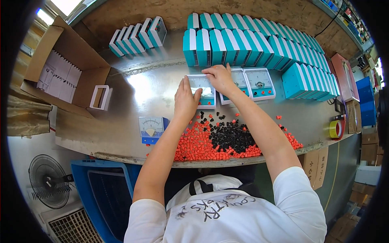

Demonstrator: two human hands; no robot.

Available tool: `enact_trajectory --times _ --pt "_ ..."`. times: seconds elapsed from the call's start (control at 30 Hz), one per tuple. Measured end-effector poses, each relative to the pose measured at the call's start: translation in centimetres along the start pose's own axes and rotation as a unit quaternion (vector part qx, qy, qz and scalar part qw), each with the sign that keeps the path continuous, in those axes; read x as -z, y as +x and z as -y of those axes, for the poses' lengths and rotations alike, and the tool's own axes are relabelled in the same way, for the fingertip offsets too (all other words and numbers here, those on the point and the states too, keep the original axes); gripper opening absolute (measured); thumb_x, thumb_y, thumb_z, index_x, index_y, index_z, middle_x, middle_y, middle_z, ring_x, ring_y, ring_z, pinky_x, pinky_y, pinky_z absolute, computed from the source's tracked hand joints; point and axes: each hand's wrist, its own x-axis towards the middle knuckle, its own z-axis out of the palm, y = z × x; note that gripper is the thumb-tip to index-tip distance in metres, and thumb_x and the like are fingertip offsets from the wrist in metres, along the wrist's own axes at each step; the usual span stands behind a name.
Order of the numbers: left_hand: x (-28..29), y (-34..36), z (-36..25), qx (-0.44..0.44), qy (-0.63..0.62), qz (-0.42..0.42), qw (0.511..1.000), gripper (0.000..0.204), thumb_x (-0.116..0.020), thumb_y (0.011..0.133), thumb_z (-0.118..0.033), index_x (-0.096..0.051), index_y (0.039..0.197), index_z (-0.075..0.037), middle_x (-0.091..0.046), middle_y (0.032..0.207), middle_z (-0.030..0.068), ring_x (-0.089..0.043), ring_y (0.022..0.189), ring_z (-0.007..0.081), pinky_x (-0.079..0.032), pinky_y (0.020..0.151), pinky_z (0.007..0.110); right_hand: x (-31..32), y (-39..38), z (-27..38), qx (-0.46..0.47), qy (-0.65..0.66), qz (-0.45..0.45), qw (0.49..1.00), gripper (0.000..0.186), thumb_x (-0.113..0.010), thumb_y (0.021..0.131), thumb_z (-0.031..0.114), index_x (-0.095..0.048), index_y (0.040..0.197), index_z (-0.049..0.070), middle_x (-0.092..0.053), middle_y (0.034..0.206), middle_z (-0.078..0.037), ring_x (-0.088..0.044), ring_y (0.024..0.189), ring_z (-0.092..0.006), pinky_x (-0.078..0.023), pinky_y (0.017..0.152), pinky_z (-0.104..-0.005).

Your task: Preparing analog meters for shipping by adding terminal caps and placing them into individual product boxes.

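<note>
A white-framed panel meter with a teal lower strip and red terminal caps lies face up on the metal table. My left hand grips its left side, fingers straight along the edge and thumb over the face. Across its upper right corner my right hand holds the top edge with bent fingers, partly hiding the face. Two similar meters lie right beside it, one partly under my right forearm and the other meter farther right. Toward me spread loose red caps and a heap of black caps.
Rows of teal-and-white meters stand at the back right, and several more meters at the back left. A blue meter sits left of the caps. At far left is an open carton; yellow tape lies at the right edge.
</note>
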Motion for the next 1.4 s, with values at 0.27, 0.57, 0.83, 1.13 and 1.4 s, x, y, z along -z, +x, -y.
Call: enact_trajectory --times 0.27,0.57,0.83,1.13,1.4 --pt "0.9 0.9 1.2 0.020 0.063 0.040 0.997 0.068 -0.053 0.086 -0.036 -0.028 0.136 0.002 -0.037 0.136 0.0227 -0.038 0.125 0.0348 -0.029 0.097 0.059 7.8 -6.5 -2.3 -0.015 -0.261 -0.199 0.944 0.052 -0.056 0.084 0.035 -0.046 0.126 0.006 -0.046 0.129 -0.017 -0.040 0.121 -0.0352 -0.022 0.104 -0.0520" --pt "-0.9 2.8 -0.2 0.025 -0.161 0.002 0.987 0.067 -0.063 0.078 -0.022 -0.035 0.131 0.007 -0.035 0.134 0.0287 -0.039 0.122 0.0400 -0.033 0.102 0.037 8.8 -8.2 -7.6 -0.232 -0.164 -0.049 0.958 0.085 -0.051 0.080 0.060 -0.035 0.133 -0.004 -0.029 0.138 -0.029 -0.024 0.131 -0.0398 -0.020 0.105 -0.0539" --pt "2.3 3.3 -2.8 0.125 -0.238 -0.014 0.963 0.066 -0.064 0.072 -0.003 -0.037 0.132 0.000 -0.044 0.128 0.0210 -0.053 0.105 0.0276 -0.046 0.088 0.034 3.8 -7.0 1.1 0.042 -0.097 -0.130 0.986 0.074 -0.059 0.081 0.047 -0.037 0.132 -0.002 -0.029 0.139 -0.025 -0.018 0.135 -0.0361 -0.012 0.108 -0.0544" --pt "6.8 0.2 -3.6 0.081 -0.623 0.001 0.778 0.069 -0.055 0.076 0.007 -0.027 0.139 0.000 -0.042 0.133 0.0172 -0.044 0.121 0.0226 -0.036 0.100 0.034 7.1 -4.8 4.6 -0.107 0.603 0.062 0.788 0.049 -0.062 0.086 0.032 -0.048 0.124 0.003 -0.057 0.114 -0.008 -0.053 0.105 -0.0153 -0.039 0.093 -0.0296" --pt "6.6 -0.6 -2.8 0.061 -0.702 0.090 0.704 0.062 -0.056 0.078 0.000 -0.036 0.137 -0.008 -0.049 0.129 0.0073 -0.044 0.122 0.0184 -0.037 0.100 0.034 9.3 -7.0 7.2 -0.057 0.484 -0.004 0.873 0.075 -0.074 0.072 0.043 -0.043 0.127 0.002 -0.057 0.110 -0.010 -0.053 0.103 -0.0147 -0.038 0.093 -0.0287"
